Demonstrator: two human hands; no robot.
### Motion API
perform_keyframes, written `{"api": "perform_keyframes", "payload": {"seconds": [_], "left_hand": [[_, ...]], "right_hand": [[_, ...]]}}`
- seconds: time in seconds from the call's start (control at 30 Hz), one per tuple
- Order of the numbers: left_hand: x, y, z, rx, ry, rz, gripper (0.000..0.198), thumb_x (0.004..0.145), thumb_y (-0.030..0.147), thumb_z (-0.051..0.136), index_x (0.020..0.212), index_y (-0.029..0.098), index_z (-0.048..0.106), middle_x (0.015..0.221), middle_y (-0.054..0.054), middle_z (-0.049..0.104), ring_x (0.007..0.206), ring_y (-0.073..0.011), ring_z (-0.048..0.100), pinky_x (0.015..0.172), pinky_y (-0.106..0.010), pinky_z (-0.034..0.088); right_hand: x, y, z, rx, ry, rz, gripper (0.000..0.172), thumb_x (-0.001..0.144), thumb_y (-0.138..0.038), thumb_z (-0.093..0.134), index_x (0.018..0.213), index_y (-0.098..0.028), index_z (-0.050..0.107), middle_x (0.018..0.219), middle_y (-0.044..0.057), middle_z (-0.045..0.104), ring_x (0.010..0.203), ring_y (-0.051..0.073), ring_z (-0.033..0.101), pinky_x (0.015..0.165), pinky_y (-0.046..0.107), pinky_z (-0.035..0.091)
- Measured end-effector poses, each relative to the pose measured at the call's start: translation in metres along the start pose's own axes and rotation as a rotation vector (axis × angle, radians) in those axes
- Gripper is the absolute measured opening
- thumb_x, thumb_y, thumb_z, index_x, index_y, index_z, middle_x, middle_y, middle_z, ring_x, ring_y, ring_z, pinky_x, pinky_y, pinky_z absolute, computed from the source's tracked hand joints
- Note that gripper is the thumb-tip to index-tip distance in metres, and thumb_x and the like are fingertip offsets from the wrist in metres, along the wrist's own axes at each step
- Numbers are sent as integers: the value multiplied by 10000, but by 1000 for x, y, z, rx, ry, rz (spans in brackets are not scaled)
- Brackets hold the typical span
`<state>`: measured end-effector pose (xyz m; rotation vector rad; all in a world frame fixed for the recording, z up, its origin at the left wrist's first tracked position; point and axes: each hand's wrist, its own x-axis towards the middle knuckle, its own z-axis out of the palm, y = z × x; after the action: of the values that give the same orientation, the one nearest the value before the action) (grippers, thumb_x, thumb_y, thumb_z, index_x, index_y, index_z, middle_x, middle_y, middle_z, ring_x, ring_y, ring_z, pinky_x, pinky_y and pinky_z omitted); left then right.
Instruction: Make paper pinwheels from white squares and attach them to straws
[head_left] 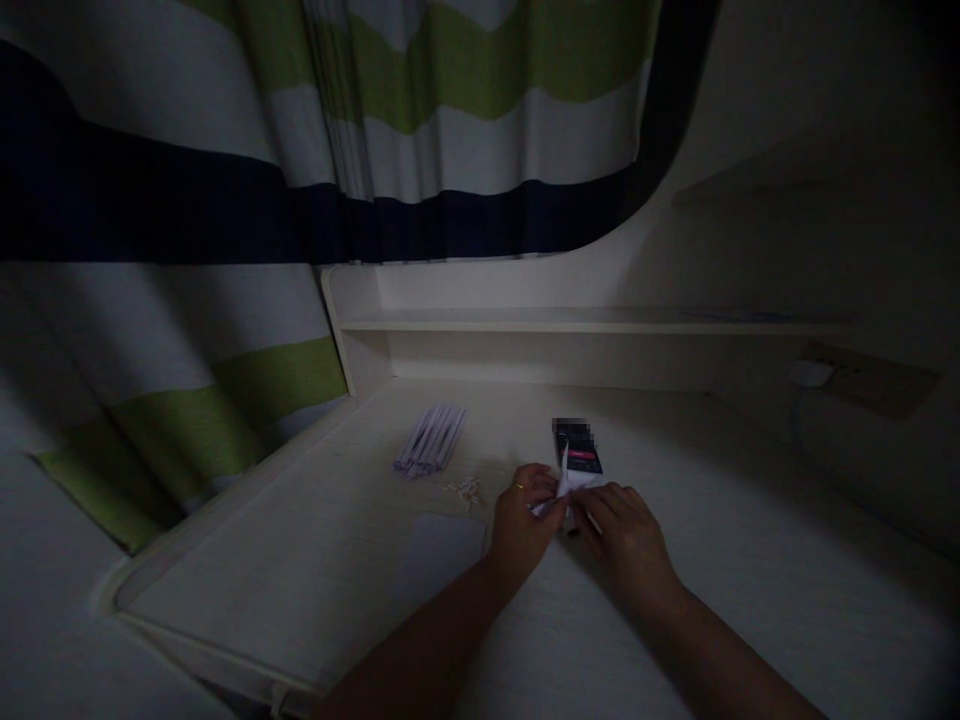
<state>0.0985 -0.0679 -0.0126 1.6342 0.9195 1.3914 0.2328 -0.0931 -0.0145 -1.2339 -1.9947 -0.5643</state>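
Observation:
Near the middle of the desk, my left hand and my right hand pinch a folded piece of white paper between them. One corner of the paper points upward. My left hand wears a ring. Just behind the paper lies a phone with a dark, lit screen, partly covered by the paper. To the left is a bundle of thin rolled paper sticks. Small pale scraps lie beside my left hand. A flat stack or sheet of white paper rests left of my left forearm.
The light-coloured desk has a raised edge on the left. A low shelf runs along the back. Striped curtains hang behind and to the left. A charger with a cable is plugged in at the right wall.

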Motion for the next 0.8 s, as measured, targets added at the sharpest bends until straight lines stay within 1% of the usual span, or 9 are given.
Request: {"api": "perform_keyframes", "payload": {"seconds": [0.13,0.2,0.33,0.4,0.47,0.5,0.57,0.7,0.8], "left_hand": [[0,2,-5,24,1,16,349,681,291,591,988,192,455,918,-60,598,761,-141,602,561,-198,453],[2,-1,-9,75,44,20,296,713,319,550,969,194,471,920,-57,599,758,-138,600,511,-179,422],[12,-16,-20,159,177,9,190,749,303,494,890,176,506,745,-25,605,691,-125,594,597,-211,434],[21,-22,-26,187,263,-9,175,761,305,464,858,167,507,774,-37,606,708,-128,595,626,-223,441],[34,-24,-33,308,316,-44,174,768,285,439,863,155,504,831,-53,607,733,-124,596,652,-222,444],[41,-24,-37,439,292,-66,188,775,270,422,897,151,502,862,-57,609,756,-118,594,673,-217,442],[58,-22,-48,855,171,-127,235,793,259,383,977,163,493,952,-55,601,830,-103,580,735,-203,426],[94,-20,-77,1083,97,-208,257,738,156,424,963,114,542,1035,-138,572,956,-182,540,813,-272,397],[117,-23,-95,1234,14,-277,250,734,101,389,899,70,574,970,-191,586,935,-224,551,791,-317,405]], "right_hand": [[-2,6,2,-27,12,25,190,809,-193,430,759,-154,609,719,81,614,683,200,506,653,321,353],[-3,10,3,-33,18,39,172,802,-187,440,778,-146,605,726,82,616,698,204,512,661,323,354],[-5,17,5,-31,43,85,168,802,-196,438,778,-138,594,728,80,612,700,200,516,661,322,362],[-5,19,6,-28,38,100,161,801,-200,441,773,-142,588,722,77,607,700,199,515,663,322,364],[-5,19,7,-24,32,113,148,795,-199,447,768,-144,582,718,76,603,699,200,513,665,324,365],[-5,18,7,-22,28,124,143,793,-196,448,763,-144,578,717,77,601,699,201,511,664,325,365],[-5,17,6,-13,23,139,139,790,-188,445,752,-143,570,717,82,596,700,202,506,664,325,364],[-2,14,6,24,33,143,130,789,-176,437,755,-147,559,712,75,586,704,197,495,668,321,361],[0,14,6,36,68,130,115,780,-173,452,734,-153,555,694,67,580,692,193,484,658,315,358]]}}
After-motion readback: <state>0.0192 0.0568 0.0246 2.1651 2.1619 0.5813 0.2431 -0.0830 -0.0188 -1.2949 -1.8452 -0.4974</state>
